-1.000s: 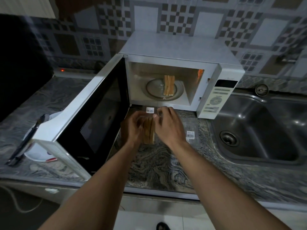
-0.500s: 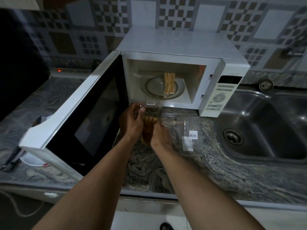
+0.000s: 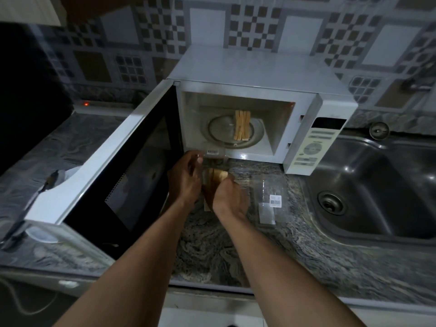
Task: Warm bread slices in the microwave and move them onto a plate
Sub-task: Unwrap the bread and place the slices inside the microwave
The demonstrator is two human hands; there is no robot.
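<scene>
A white microwave point(image 3: 254, 74) stands at the back of the counter with its door point(image 3: 122, 175) swung open to the left. Several bread slices point(image 3: 241, 125) stand on edge on its glass turntable point(image 3: 219, 131). In front of it, my left hand point(image 3: 186, 180) grips the clear plastic bread pack point(image 3: 213, 153) at its open end. My right hand point(image 3: 230, 197) is closed on bread slices point(image 3: 218, 174) inside that pack. A white plate point(image 3: 41, 233) with dark tongs point(image 3: 48, 182) sits at the far left, mostly hidden behind the door.
An empty clear wrapper point(image 3: 271, 201) with a barcode label lies on the marble counter point(image 3: 295, 256) right of my hands. A steel sink point(image 3: 382, 190) fills the right side. A power strip point(image 3: 99, 106) with a red light lies against the tiled wall.
My right hand has dropped lower onto the slices in the pack, and my left hand has shifted up to the pack's open end. The view has moved slightly.
</scene>
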